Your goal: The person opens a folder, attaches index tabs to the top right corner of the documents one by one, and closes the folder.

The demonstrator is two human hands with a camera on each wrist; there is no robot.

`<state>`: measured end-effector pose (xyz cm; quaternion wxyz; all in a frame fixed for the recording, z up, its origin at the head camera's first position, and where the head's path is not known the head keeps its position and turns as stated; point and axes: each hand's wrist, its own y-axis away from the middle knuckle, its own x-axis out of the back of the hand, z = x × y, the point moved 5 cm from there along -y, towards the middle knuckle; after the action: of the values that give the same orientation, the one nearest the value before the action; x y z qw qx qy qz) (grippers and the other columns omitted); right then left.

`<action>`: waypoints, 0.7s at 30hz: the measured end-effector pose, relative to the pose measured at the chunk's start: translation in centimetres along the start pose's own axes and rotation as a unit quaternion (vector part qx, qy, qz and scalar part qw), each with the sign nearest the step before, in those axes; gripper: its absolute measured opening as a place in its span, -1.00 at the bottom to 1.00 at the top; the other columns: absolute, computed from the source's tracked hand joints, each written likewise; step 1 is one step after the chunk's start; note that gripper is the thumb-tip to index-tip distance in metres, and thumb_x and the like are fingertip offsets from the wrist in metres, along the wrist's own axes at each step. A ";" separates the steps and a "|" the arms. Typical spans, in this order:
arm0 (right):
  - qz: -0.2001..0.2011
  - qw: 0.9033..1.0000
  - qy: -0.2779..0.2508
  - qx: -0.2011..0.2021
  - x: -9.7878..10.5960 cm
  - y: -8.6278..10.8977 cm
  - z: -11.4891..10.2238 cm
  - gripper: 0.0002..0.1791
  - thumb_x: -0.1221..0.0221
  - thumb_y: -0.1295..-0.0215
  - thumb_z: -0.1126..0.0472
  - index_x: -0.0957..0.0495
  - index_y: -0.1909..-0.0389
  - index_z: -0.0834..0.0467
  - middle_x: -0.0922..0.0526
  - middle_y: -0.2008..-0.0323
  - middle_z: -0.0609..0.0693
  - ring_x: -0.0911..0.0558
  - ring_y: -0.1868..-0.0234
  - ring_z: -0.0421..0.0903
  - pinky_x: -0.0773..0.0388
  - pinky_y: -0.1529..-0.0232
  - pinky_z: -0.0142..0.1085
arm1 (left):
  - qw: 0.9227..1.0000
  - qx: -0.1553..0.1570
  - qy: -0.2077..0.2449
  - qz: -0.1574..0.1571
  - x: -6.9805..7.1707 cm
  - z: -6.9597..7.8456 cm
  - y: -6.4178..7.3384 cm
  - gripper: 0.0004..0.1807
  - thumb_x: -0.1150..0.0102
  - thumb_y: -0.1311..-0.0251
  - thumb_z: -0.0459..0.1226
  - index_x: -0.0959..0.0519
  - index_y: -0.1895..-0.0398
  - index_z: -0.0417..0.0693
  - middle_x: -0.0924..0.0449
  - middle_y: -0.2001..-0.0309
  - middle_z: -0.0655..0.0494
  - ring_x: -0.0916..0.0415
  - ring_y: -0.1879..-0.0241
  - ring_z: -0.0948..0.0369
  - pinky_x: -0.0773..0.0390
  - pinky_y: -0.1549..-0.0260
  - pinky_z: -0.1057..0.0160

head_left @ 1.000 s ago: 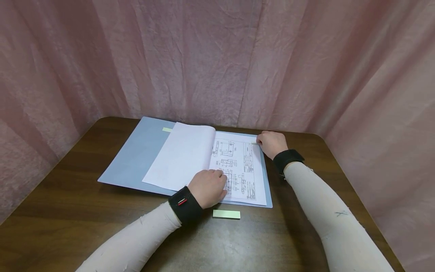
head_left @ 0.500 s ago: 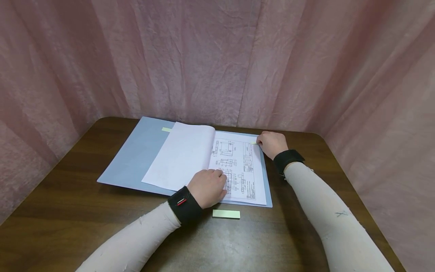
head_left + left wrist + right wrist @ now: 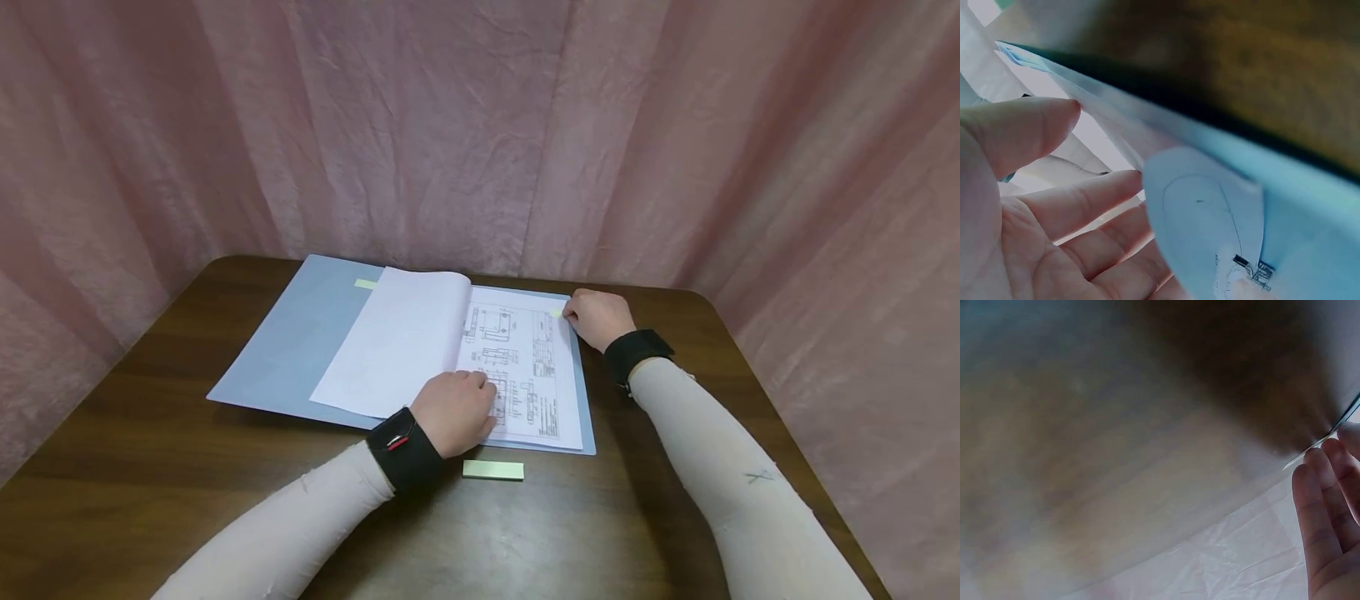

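A light blue folder [image 3: 262,358] lies spread on the table, with white sheets [image 3: 405,333] folded over to its left side. On the right, a sheet with technical drawings [image 3: 551,375] faces up. My left hand [image 3: 453,412] rests on the lower part of the pages by the fold, fingers loosely extended; in the left wrist view its fingers [image 3: 1091,197] reach along the paper. At the drawing sheet's upper right corner, my right hand [image 3: 602,318] pinches a pale green sticky note [image 3: 557,313]. In the right wrist view, that hand's fingertips [image 3: 1307,478] meet a thin edge.
A pad of pale green sticky notes [image 3: 492,470] lies on the wooden table [image 3: 585,525], just in front of the folder. Another sticky note [image 3: 365,284] sticks out from the turned pages at upper left. A pink curtain [image 3: 465,142] hangs behind the table.
Slightly more of the sticky note shows beside my right fingertips. The left hand stays on the pages. The view has shifted slightly.
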<state>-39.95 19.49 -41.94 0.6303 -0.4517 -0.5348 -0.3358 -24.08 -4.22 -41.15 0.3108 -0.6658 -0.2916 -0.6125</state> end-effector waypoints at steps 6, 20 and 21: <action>-0.013 1.000 -0.007 0.000 0.1 0.3 -0.2 -0.80 -0.42 -0.49 0.28 -0.87 -0.06 0.17 -0.81 0.06 0.08 -0.73 0.17 0.00 -0.70 0.05 -0.10 | 1.000 -0.013 -0.013 -0.009 1.4 0.0 -0.3 -0.59 -0.46 -0.43 -0.03 -0.79 -0.07 -0.18 -0.79 0.09 -0.03 -0.67 0.23 0.09 -0.72 0.09 0.13; -0.040 0.998 -0.048 -0.006 0.4 1.0 0.3 -0.78 -0.42 -0.50 0.27 -0.85 -0.09 0.18 -0.80 -0.09 0.11 -0.77 -0.04 0.06 -0.69 -0.12 -0.03 | 0.996 -0.029 -0.054 -0.059 4.1 0.8 -7.1 -0.56 -0.29 -0.58 -0.02 -0.71 -0.28 -0.13 -0.75 -0.11 0.01 -0.74 -0.05 0.07 -0.73 -0.05 0.08; -0.042 0.998 -0.049 -0.005 0.3 1.0 0.3 -0.78 -0.42 -0.50 0.27 -0.85 -0.09 0.18 -0.79 -0.10 0.11 -0.77 -0.05 0.07 -0.69 -0.13 -0.02 | 0.996 -0.026 -0.056 -0.066 3.9 0.7 -7.8 -0.54 -0.28 -0.59 -0.01 -0.69 -0.31 -0.12 -0.74 -0.14 0.01 -0.73 -0.08 0.07 -0.72 -0.08 0.08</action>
<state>-39.10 20.11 -41.87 0.5858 -0.4480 -0.5821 -0.3424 -29.26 1.32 -36.91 0.2355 -0.6862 -0.3355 -0.6010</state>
